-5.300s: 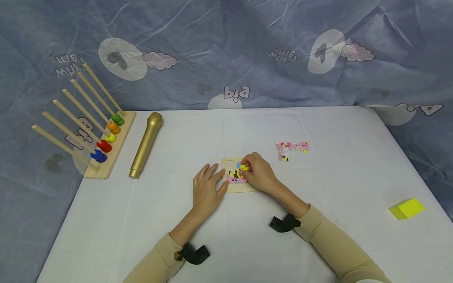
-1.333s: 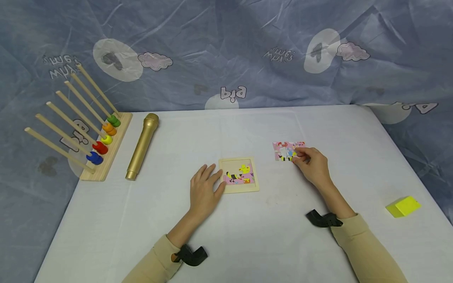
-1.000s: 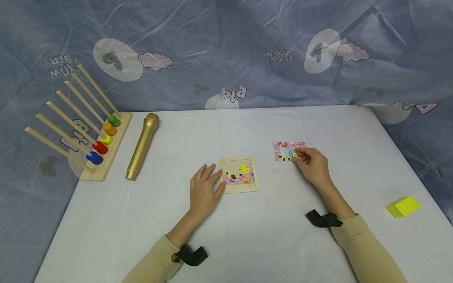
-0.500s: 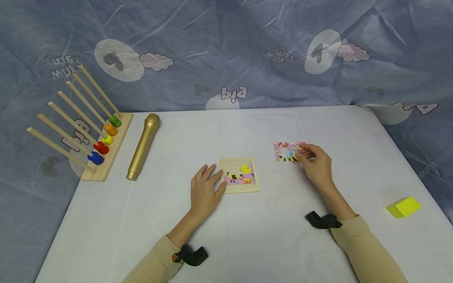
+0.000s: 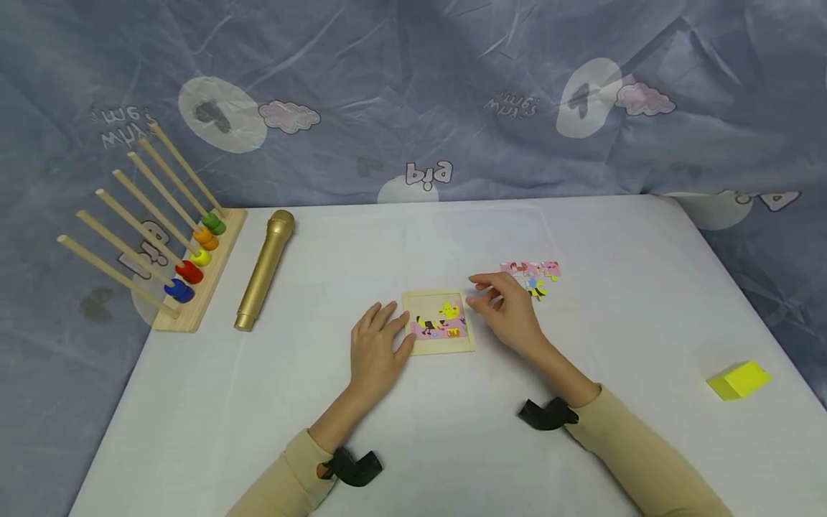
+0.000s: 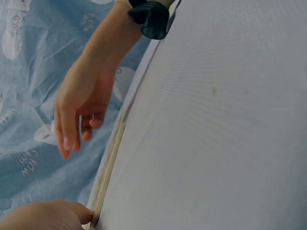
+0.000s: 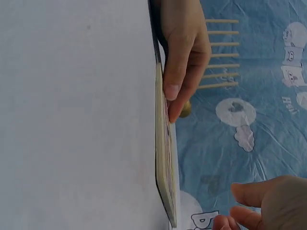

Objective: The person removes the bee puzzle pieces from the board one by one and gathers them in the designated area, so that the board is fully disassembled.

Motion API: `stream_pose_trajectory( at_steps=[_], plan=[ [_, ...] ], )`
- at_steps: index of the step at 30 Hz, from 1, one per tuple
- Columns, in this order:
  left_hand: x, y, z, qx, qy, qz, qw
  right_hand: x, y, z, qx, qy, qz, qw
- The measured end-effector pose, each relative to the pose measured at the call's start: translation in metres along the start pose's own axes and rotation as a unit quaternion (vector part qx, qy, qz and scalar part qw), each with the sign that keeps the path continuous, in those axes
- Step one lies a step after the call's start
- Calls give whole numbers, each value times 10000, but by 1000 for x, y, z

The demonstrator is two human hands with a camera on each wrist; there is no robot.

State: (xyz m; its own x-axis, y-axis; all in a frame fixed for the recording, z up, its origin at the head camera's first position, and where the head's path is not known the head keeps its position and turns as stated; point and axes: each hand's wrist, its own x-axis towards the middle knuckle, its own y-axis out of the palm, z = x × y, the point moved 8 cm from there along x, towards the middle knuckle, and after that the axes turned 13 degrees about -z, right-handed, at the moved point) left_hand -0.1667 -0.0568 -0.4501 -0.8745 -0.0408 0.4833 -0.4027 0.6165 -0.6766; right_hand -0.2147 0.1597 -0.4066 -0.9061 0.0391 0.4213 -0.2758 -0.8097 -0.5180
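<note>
A small wooden puzzle frame [image 5: 442, 347] lies flat on the table, with several pink, yellow and black picture pieces [image 5: 426, 328] in its lower and right parts. Its upper left part shows bare wood. My left hand [image 5: 376, 352] rests at the frame's left edge, fingers spread, fingertips touching the rim. Just off the right edge hovers my right hand [image 5: 510, 316], thumb and forefinger apart; no piece shows between them in either wrist view. Behind it lie loose puzzle pieces [image 5: 538, 270], including one with a bee figure [image 5: 537, 290]; the hand covers some of them.
At the left stand a wooden peg rack [image 5: 222, 251] with coloured rings and a gold microphone [image 5: 265, 269]. A yellow block [image 5: 739, 380] sits near the right edge. A blue-grey printed cloth [image 5: 362, 108] hangs behind the white table.
My right hand has moved left from the loose pieces to the frame. The blue-and-bee piece seen in the frame 5.3 seconds ago now lies among the loose ones. My left hand stays put.
</note>
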Motion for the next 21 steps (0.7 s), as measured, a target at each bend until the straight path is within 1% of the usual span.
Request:
stream_pose_trajectory(
  at_steps=[3,7,14,21],
  plan=[
    [0,0,0,15,14,3,10000,-1,12,9,101,-70,154,9998],
    [0,0,-1,19,43,-15,10000,-3,21,11,220,-44,216,9995],
    [0,0,-2,52,78,-37,9999,-5,25,7,279,101,229,9993],
    [0,-3,-3,18,116,-151,9998,-5,28,3,215,36,288,9993]
  ],
)
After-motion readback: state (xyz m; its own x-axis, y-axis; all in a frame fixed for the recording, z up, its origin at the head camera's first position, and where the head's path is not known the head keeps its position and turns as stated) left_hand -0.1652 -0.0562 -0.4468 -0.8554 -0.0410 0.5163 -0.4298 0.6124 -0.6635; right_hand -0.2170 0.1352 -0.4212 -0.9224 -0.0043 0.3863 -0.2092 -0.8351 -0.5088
